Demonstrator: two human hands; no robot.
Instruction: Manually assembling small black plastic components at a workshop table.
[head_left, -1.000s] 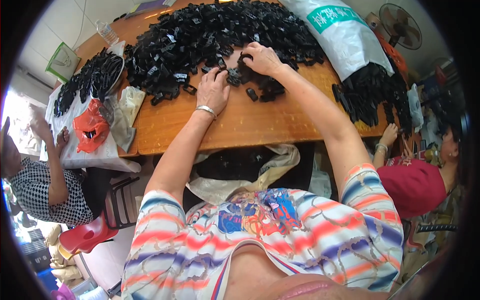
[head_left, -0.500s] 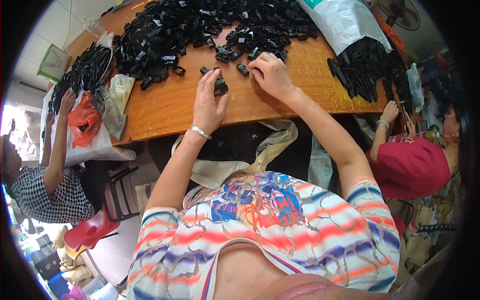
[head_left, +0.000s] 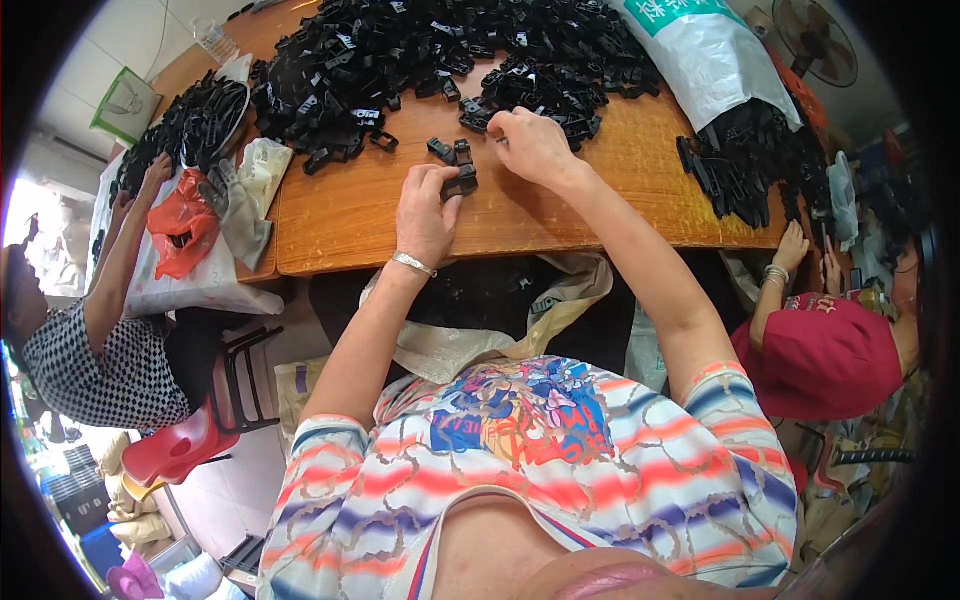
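"How are the person's arms set?"

"Both reach forward. The left forearm (head_left: 365, 329) runs up and inward, nearly straight to its wrist (head_left: 421, 247); the right forearm (head_left: 627, 238) slants inward from a bent elbow (head_left: 690, 325)."

"And the hands?"

"They are apart. The left hand (head_left: 426, 215) has its back up, its thumb (head_left: 450, 211) standing off from the bent fingers (head_left: 430, 176). The right hand (head_left: 537, 150) reaches a little farther out, its fingers (head_left: 508, 122) curled and pointing leftward."

"Are the right fingertips closed?"

"That is too small to tell."
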